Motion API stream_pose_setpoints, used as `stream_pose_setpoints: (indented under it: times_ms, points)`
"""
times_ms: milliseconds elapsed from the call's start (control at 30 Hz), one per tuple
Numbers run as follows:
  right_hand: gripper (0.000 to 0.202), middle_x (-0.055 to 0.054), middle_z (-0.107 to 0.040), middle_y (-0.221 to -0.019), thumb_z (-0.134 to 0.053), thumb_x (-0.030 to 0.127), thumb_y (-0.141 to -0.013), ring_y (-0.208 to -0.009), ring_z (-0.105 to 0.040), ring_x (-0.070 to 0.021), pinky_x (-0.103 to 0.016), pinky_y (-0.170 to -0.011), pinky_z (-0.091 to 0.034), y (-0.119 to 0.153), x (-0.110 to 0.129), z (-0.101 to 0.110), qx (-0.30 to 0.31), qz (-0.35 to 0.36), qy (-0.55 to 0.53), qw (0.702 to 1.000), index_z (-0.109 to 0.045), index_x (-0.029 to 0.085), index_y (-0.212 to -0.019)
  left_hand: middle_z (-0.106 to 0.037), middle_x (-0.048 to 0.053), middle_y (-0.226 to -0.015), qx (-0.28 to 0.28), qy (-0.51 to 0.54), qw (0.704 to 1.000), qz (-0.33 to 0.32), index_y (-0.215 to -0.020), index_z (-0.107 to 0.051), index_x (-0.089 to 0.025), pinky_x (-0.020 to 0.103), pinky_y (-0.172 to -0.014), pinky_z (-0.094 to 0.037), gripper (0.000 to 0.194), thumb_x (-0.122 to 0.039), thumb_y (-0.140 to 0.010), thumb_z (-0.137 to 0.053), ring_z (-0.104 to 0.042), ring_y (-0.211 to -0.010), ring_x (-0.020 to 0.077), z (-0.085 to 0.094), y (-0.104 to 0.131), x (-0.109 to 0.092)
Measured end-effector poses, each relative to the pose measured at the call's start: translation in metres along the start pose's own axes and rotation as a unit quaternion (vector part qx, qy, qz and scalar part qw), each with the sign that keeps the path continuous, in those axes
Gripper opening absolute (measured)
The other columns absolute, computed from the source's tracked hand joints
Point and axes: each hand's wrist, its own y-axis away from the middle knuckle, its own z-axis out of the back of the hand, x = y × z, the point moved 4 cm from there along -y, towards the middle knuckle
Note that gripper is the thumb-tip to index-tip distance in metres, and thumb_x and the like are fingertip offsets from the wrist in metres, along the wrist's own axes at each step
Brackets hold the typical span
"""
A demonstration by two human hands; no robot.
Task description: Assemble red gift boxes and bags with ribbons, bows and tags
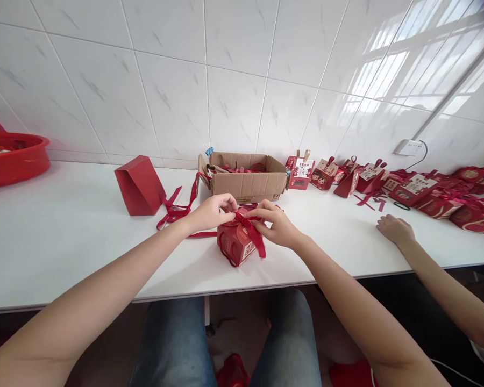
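A small red gift box (234, 243) with printed sides stands near the front edge of the white table. On its top, a red ribbon (255, 236) is gathered into a knot, one end hanging down the right side. My left hand (215, 210) pinches the ribbon at the knot from the left. From the right, my right hand (277, 223) holds the ribbon between thumb and fingers. More loose red ribbon (177, 210) lies tangled left of the box.
Behind the gift box is an open cardboard box (246, 185) holding red ribbons. A plain red box (140, 187) stands left, beyond it a red basin (16, 164). Several decorated boxes (419, 185) line the right side. Another person's hand (396, 230) rests on the table.
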Motion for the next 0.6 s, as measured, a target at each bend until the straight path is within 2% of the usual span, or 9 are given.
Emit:
stream_pose_setpoints:
  times_ms: [100,200,400,600]
  points:
    - [0.031,-0.006,-0.054,-0.098,-0.053,0.015,-0.084,-0.085,-0.057,-0.0157,-0.031,-0.072,-0.053,-0.002,-0.001,0.002,-0.025,-0.028,-0.024,0.999,-0.064,0.025,-0.111,-0.070,0.003,-0.090,0.024,0.037,0.999,0.013,-0.097,-0.054,-0.020,0.025,-0.061,-0.047,0.028,-0.033,-0.073,-0.062,-0.061,-0.073,0.0154,-0.001,-0.001,0.002]
    - [0.032,-0.007,-0.055,-0.101,-0.052,0.014,-0.084,-0.088,-0.058,-0.0167,-0.031,-0.073,-0.053,-0.003,-0.002,0.001,-0.009,-0.006,-0.007,1.000,-0.065,0.025,-0.111,-0.070,0.006,-0.093,0.046,0.008,0.999,-0.002,-0.098,-0.061,-0.020,0.027,-0.066,-0.050,0.034,-0.041,-0.072,-0.066,-0.063,-0.083,0.0187,-0.001,-0.002,0.001]
    - [0.039,-0.007,-0.051,-0.092,-0.041,0.011,-0.089,-0.084,-0.056,-0.0174,-0.033,-0.071,-0.053,0.000,-0.008,-0.007,0.034,0.030,0.051,0.998,-0.070,0.028,-0.109,-0.072,0.003,-0.088,0.043,-0.058,0.997,-0.013,-0.091,-0.070,-0.023,0.026,-0.064,-0.049,0.024,-0.039,-0.077,-0.061,-0.063,-0.075,0.0171,-0.002,-0.003,0.001]
    - [0.037,-0.007,-0.049,-0.096,-0.045,0.014,-0.090,-0.089,-0.053,-0.0185,-0.034,-0.076,-0.052,0.004,-0.010,-0.009,0.067,0.024,0.083,0.994,-0.072,0.032,-0.108,-0.072,0.003,-0.097,0.029,-0.090,0.994,-0.046,-0.092,-0.072,-0.023,0.027,-0.070,-0.049,0.022,-0.034,-0.080,-0.057,-0.064,-0.082,0.0191,-0.002,-0.002,-0.001]
